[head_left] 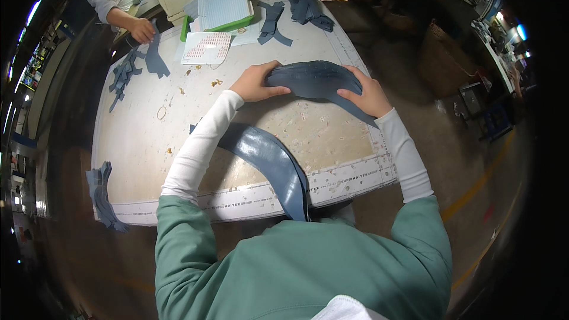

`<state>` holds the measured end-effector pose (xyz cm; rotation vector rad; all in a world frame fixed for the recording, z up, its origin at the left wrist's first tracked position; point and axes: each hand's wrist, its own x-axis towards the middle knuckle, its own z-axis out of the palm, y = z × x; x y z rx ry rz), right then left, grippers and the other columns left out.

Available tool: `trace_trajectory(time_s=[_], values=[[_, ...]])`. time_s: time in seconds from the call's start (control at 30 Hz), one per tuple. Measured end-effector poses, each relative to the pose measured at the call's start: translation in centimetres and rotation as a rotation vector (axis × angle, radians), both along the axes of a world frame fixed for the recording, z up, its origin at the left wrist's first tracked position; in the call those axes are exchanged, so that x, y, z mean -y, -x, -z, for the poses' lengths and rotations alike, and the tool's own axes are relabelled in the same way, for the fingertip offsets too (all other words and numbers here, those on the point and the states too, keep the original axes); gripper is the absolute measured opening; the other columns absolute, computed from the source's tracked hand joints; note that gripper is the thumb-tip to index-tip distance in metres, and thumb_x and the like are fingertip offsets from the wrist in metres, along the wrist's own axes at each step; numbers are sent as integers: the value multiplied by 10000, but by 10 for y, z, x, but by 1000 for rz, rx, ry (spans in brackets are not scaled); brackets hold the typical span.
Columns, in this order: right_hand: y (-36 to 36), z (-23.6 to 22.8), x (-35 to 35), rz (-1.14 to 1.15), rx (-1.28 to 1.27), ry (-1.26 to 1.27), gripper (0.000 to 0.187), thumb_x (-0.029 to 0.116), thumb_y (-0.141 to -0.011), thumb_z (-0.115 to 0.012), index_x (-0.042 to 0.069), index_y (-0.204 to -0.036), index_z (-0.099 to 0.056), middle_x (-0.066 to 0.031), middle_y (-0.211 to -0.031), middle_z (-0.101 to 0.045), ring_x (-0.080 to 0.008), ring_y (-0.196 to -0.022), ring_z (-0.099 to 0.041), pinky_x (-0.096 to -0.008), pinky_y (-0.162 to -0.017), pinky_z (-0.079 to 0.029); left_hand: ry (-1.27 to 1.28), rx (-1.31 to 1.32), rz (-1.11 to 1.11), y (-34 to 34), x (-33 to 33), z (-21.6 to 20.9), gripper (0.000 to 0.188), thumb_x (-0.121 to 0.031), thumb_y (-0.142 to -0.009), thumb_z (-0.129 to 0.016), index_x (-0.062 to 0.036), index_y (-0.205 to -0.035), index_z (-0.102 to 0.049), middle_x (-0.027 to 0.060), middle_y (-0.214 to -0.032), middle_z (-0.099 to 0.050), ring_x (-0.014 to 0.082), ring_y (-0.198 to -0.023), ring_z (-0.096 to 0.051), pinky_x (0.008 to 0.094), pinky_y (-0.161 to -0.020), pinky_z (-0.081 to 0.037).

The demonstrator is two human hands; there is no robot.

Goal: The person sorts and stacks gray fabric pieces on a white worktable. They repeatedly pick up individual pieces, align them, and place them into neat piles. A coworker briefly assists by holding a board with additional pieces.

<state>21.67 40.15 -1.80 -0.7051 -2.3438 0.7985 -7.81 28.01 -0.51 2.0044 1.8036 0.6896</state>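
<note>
One pale table (136, 154) fills the middle, its right edge running beside a strip of dark floor (427, 127) that separates it from one brown basket (447, 56). Open tabletop stretches leftward from the person's arms to the left edge, and a narrower band lies between the hands and the papers. Seven groups of blue-grey pieces can be counted. One is the held stack (311, 80), curved, above the table's right half, its tail reaching close to the right edge. The left hand (258, 82) grips its left end and the right hand (366, 92) its right part, both with thumbs on the near side. A second, the near stack (261, 151), shiny and curved, runs past the near edge toward the person's body. A third, the corner bundle (104, 192), overhangs the near left corner. A fourth, the side pile (124, 77), lies by the left edge; just beside it, one co-worker's hand (142, 31) grasps the fifth, a curved piece (156, 59). Two far piles (308, 9) lie toward the far right; their layers overlap too much to count. One green tray (234, 25) carries a lined pad (222, 3), with one printed sheet (206, 48) in front. Smallest are one thin ring (162, 112) and scattered scraps (216, 83).
</note>
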Motion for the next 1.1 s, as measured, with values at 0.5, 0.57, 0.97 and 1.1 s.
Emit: trace_trajectory(time_s=[0.5,0.57,0.97,1.1], values=[[19,-3,-153,41,540,287,920,737,-685,-651,39,-1278,-577,-205,-1282,-563,-307,-1186,-540,-345,-1028,-382,217,11,-355,12,-56,14,781,-653,-785,-607,24,-1174,-633,266,-1124,-637,334,-1038,-633,352,-932,-458],[18,5,-156,16,516,356,927,733,-681,-654,40,-1291,-566,-225,-1331,-521,-324,-1245,-495,-372,-1050,-364,192,77,-374,13,-52,23,807,-641,-760,-652,8,-1235,-591,264,-1104,-641,345,-1050,-622,365,-922,-464],[16,-17,-84,112,542,-185,1006,367,-639,-838,305,-1472,-278,-168,-1238,-548,-359,-1162,-533,-426,-953,-454,38,-430,-288,-7,-27,17,728,-492,-618,-806,-36,-1143,-592,189,-983,-645,352,-882,-649,413,-788,-527],[25,-12,-79,155,537,-412,943,329,-668,-827,312,-1458,-313,-121,-1323,-496,-305,-1260,-448,-466,-994,-395,-3,-415,-301,-9,-24,24,684,-454,-635,-795,-40,-1141,-593,180,-929,-649,347,-846,-653,412,-772,-530]])
